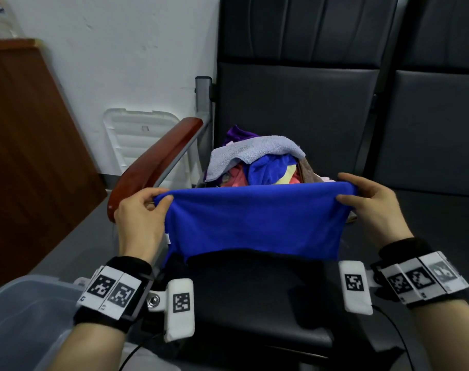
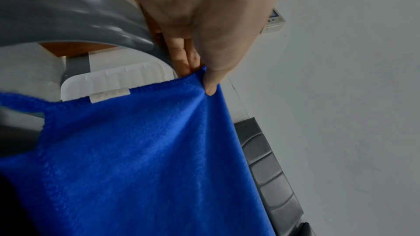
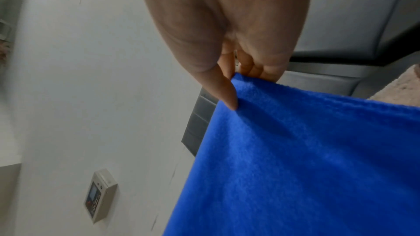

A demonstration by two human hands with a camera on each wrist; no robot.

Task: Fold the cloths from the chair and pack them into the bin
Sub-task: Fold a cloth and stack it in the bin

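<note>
Here both hands' fingers (image 2: 210, 80) pinch the blue cloth's (image 1: 254, 223) top corners.

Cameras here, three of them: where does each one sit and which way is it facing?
Head: on the head, looking down at the chair; both hands and forearms show.
Left wrist: along the left hand, whose fingers pinch the blue cloth.
Right wrist: along the right hand, pinching it.
Shared: the cloth, in all three.

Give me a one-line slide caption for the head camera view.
Both hands, left hand and right hand, pinch the top corners of a blue cloth above the chair seat, pile of cloths behind.
</note>
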